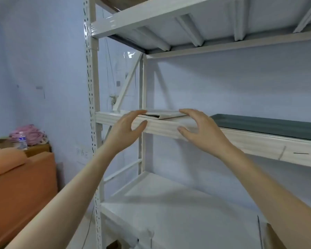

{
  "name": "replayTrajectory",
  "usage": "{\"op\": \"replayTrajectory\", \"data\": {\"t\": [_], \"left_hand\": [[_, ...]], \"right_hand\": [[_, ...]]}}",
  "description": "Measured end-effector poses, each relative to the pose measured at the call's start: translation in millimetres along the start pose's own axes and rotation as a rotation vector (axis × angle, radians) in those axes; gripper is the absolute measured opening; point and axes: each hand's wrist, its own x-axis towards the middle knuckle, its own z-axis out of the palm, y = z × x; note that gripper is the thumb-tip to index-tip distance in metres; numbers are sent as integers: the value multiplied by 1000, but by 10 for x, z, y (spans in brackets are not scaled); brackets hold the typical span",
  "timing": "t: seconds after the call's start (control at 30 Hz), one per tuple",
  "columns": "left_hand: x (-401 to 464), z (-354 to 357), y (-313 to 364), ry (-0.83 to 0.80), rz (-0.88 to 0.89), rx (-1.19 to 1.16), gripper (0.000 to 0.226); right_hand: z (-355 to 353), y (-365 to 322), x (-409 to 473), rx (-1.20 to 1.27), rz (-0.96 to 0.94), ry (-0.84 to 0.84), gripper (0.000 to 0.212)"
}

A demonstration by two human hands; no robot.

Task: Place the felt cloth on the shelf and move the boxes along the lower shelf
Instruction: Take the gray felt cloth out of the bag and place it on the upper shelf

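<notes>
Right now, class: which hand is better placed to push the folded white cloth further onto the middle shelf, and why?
Probably the right hand: its fingers lie at the felt cloth fold. The left hand reaches only its left corner; both are open.

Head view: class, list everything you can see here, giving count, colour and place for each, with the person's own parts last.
Rack: one, white, centre and right.
Folded cloth: one, white, middle shelf, left end, between the hands.
Mat: one, dark green, middle shelf, right.
Box: one, brown, bottom right corner, only partly seen.
Bottle: one, clear, far left.
Pink bundle: one, behind bottle.
Orange furniture: left.
Left hand: open, at the shelf edge.
Right hand: open, at the shelf edge.
</notes>
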Motion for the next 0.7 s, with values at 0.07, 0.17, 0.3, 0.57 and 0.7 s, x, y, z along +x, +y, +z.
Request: {"op": "replayTrajectory", "data": {"t": [0.07, 0.17, 0.3, 0.57, 0.7], "left_hand": [[127, 31, -147, -38, 14, 98, 32], [341, 169, -360, -125, 16, 197, 35], [619, 324, -489, -241, 19, 290, 40], [577, 181, -251, -41, 344, 326, 48], [347, -69, 175, 23, 527, 302, 56]], "right_hand": [[151, -47, 173, -16, -2, 4, 48], [344, -94, 376, -69, 24, 8, 42], [434, -100, 519, -94, 61, 49, 37], [408, -107, 463, -28, 158, 44, 51], [319, -243, 275, 84, 148, 74, 55]]}}
